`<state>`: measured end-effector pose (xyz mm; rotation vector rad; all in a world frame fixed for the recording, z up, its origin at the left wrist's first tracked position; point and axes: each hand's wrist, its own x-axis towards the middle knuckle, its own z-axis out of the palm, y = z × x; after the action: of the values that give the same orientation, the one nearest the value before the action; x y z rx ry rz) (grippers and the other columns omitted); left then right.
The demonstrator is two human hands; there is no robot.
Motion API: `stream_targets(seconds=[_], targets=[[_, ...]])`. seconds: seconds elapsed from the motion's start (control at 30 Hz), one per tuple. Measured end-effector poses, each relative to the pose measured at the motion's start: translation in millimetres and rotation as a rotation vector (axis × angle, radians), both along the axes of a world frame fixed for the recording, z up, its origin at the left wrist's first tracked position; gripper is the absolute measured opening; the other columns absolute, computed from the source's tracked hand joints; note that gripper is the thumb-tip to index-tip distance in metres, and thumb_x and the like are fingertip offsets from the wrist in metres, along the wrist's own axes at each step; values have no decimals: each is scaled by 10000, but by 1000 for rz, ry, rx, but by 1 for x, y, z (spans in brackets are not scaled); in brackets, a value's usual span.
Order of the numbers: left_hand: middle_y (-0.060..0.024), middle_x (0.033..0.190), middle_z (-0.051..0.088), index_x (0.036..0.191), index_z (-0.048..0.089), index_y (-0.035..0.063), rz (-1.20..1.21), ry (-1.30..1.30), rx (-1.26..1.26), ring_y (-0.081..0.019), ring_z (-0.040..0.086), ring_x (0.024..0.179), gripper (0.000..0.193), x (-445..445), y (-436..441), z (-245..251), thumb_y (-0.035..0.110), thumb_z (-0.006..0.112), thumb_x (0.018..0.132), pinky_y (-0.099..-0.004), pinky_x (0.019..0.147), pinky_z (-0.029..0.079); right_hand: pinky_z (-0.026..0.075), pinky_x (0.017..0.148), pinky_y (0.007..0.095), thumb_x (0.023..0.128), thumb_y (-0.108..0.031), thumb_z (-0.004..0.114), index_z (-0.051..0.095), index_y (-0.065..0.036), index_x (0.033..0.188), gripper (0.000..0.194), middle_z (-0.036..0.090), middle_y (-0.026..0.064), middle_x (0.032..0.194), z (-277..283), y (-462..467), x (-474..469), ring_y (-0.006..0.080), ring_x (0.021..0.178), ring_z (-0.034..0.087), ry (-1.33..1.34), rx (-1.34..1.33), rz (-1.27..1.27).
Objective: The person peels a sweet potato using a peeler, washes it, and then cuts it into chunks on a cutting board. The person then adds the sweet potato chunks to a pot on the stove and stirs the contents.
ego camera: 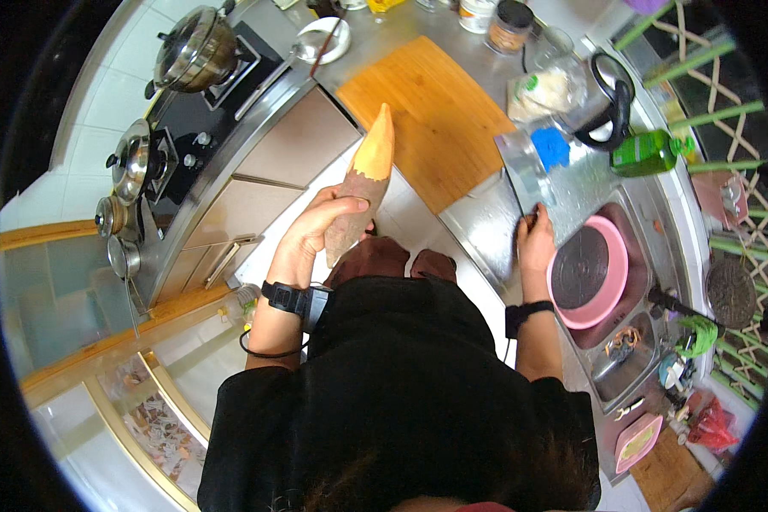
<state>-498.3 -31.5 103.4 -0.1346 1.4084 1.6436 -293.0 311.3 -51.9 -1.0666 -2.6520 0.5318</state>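
A long, tapered root vegetable, which looks like a sweet potato (372,155), is gripped in my left hand (307,233). Its far end is bare yellow-orange flesh; the near half keeps its brownish skin. The peeled tip points away from me, toward a wooden cutting board (438,115) on the counter. Over the counter's right side, my right hand (536,242) has its fingers closed around a dark handle. Ahead of that hand lies a broad, shiny metal blade, apparently a cleaver (518,163). The fingers partly hide the handle.
Right of me, a pink basin (619,269) sits in the sink (643,253). Beyond the blade are a blue item (550,148), a green bottle (643,153) and a plastic bag (541,95). Pots (195,54) stand on the stove (189,128) at left.
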Motion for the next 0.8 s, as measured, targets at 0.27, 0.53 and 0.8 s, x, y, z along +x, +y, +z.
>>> stream_targets(seconds=[0.27,0.53,0.8], targets=[[-146,926,638,1166,533,-69,4,36,101,-240,671,736,488,-99,-71,-9,138,729,770,-345,587,576,497,873,397,874,-31,594,629,-41,1111,240,634,156,1068,76,-60,-126,334,965,633,455,-162,208],[-153,905,643,1161,532,-52,90,87,69,-240,674,733,611,-209,-192,2,232,793,687,-338,590,581,512,535,232,966,-264,622,555,-24,1217,354,674,71,974,52,-219,-420,137,745,674,96,-1244,213],[-149,921,640,1170,535,-56,108,56,32,-238,674,734,599,-261,-237,-2,186,793,687,-342,608,581,551,512,260,952,-331,634,500,16,1217,456,624,101,1052,45,-269,-521,193,719,692,271,-1628,-119]])
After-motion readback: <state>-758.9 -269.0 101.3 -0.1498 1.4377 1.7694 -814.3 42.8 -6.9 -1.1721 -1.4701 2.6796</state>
